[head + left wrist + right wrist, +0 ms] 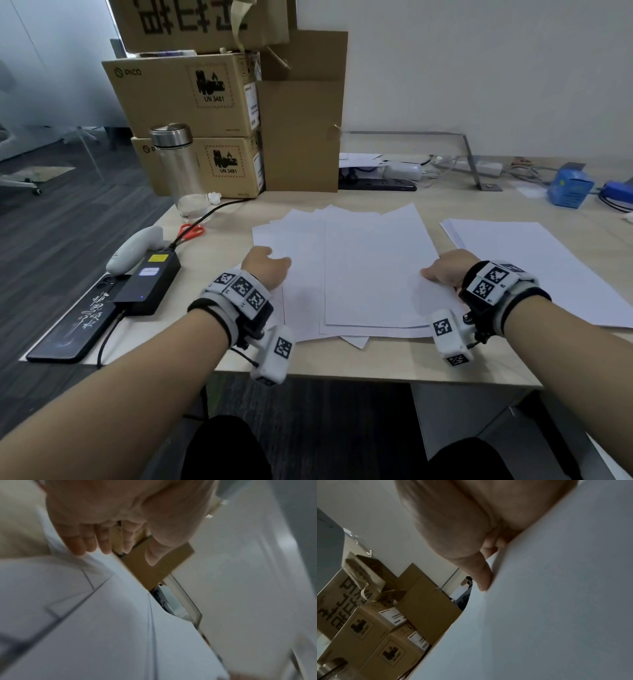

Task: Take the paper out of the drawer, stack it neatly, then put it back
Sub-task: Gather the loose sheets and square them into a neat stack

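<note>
Fanning out unevenly, the loose sheets of paper (370, 267) lie in the middle of the desk (376, 359), their near corners stopping short of its front edge, with a strip of bare wood between. A second paper pile (534, 267) sits just to the right, cardboard boxes (191, 99) and a water bottle (180, 168) crowd the back left, and a black power brick (150, 284) lies near the left edge. Both forearms reach forward over the front edge. The left hand (265, 265) rests at the fan's left side, fingers loosely bent with their tips on the sheets. The right hand (445, 270) pinches the right edge, thumb on top and fingers tucked beneath.
</note>
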